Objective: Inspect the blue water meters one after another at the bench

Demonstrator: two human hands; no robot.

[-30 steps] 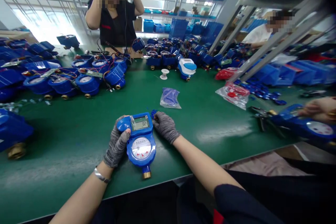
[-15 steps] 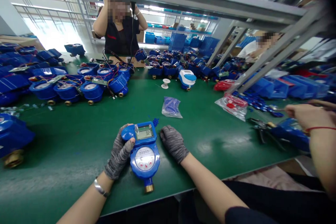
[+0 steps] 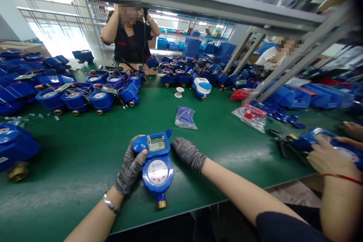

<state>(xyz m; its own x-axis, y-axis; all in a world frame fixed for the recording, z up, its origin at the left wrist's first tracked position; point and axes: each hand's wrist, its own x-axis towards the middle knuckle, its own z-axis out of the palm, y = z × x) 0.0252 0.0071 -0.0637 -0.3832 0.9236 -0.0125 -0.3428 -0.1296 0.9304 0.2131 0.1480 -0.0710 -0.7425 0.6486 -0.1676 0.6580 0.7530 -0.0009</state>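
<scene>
A blue water meter (image 3: 158, 174) with a small digital display, a round dial and a brass end lies on the green table before me. My left hand (image 3: 132, 166), in a grey fingerless glove, grips its upper left side with the thumb over the edge. To the right of the display, my gloved right hand (image 3: 188, 153) rests on the table. Its fingers are curled together, and anything inside them is hidden. A little heap of tiny blue pieces (image 3: 168, 133) lies just beyond the meter, near my right fingertips. Farther off is a clear bag of blue pieces (image 3: 185, 117).
Many blue meters (image 3: 102, 100) crowd the left and back. A white spool (image 3: 179, 92) and a white-lidded meter (image 3: 202, 87) stand mid-table. Right are a bag of red parts (image 3: 251, 116), pliers (image 3: 282, 140) and a co-worker's hand (image 3: 330, 155) on another meter. A metal shelf beam (image 3: 170, 2) crosses above.
The co-worker's hand on the right has come down onto the blue meter there. My left hand keeps its grip; my right hand has barely shifted. The view has moved slightly.
</scene>
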